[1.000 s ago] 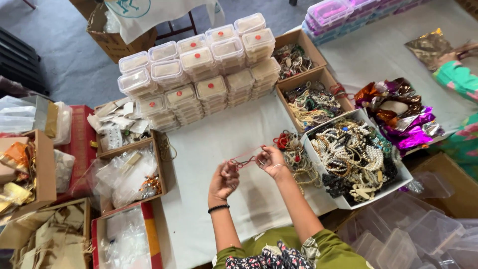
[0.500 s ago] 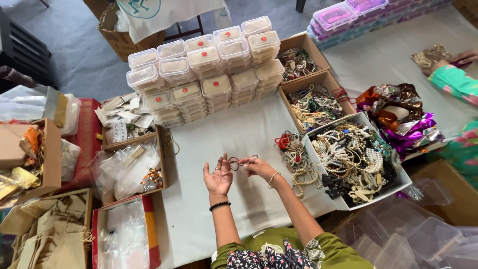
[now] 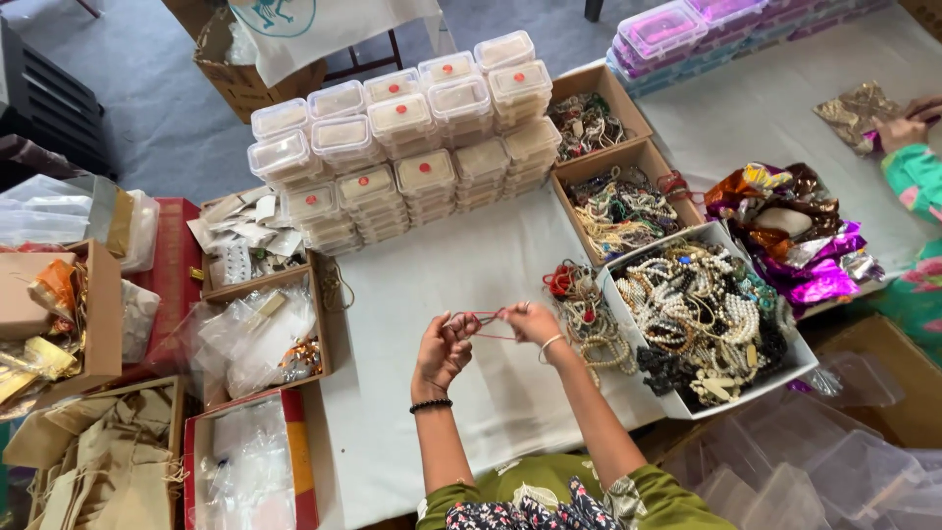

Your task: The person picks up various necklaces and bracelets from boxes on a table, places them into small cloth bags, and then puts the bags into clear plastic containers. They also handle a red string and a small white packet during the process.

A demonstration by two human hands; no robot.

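While left hand and right hand pinch red thread loop taut, untangling underway; next needs gentle pull toward bead pile, three o'clock.

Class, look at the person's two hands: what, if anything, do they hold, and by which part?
A thin red cord, stretched between both hands: the left hand grips one end and the right hand pinches the other in its fingers.

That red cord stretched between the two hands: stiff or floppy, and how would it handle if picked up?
Probably floppy: the red cord runs as a thin line only because the left hand and right hand pull it apart. Likely very light, being so thin. It may snag easily, given the tangled bead strands lying loose beside it on the white cloth.
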